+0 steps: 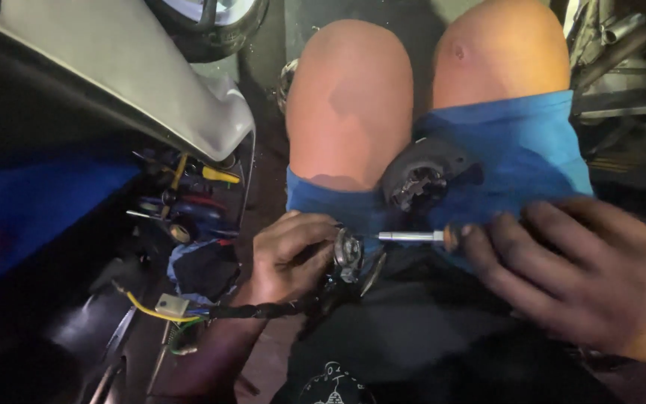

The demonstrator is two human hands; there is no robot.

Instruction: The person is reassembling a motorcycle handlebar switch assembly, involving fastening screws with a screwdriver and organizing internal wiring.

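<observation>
My left hand [287, 254] grips a small metal part [348, 253] with a round toothed face, from which a black wrapped cable [263, 309] runs left. My right hand [577, 278] holds a screwdriver [413, 236] by its handle; the silver shaft points left and its tip meets the metal part. A round black housing [422, 178] with a notched opening rests on my lap, on the blue shorts [525, 150], just above the screwdriver.
A grey vehicle body panel [128, 75] slopes across the upper left. Below it lie several hand tools [188, 202] with yellow, red and blue handles. A white connector [171, 305] on yellow wire sits at lower left. Metal parts [622, 45] crowd the upper right.
</observation>
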